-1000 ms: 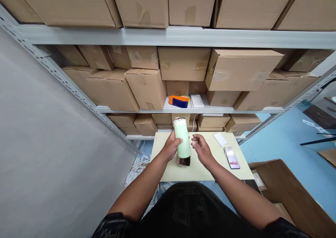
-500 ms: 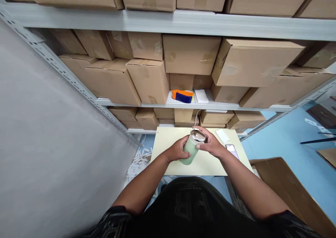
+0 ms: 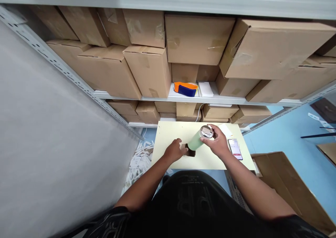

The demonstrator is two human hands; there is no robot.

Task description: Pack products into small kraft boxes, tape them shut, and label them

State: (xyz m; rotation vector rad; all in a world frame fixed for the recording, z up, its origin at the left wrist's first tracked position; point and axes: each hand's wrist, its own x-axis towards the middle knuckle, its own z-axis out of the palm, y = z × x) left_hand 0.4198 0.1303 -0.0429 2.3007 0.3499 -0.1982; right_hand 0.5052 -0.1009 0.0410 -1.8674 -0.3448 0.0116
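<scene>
My right hand (image 3: 216,140) grips a pale green tumbler (image 3: 195,141) near its shiny silver end (image 3: 207,131). The tumbler is tilted, silver end up and to the right, above the small table. My left hand (image 3: 174,149) is off the tumbler, its thumb and fingers apart. Beside the left thumb and under the tumbler's lower end is a small brown piece (image 3: 191,153), dark inside, perhaps cardboard. Whether the thumb presses on it is hard to tell.
A pale yellow table (image 3: 168,161) bears a phone (image 3: 235,149) and a white card (image 3: 225,129) at its right. Shelves with cardboard boxes (image 3: 198,38) rise behind it. An orange and blue strap (image 3: 186,89) lies on the shelf. An open carton (image 3: 283,185) stands right; white scraps (image 3: 139,161) lie left.
My left hand has let go of the tumbler and opened beside it. My right hand has shifted the tumbler up and right, uncovering the small brown piece. The view has tipped down slightly.
</scene>
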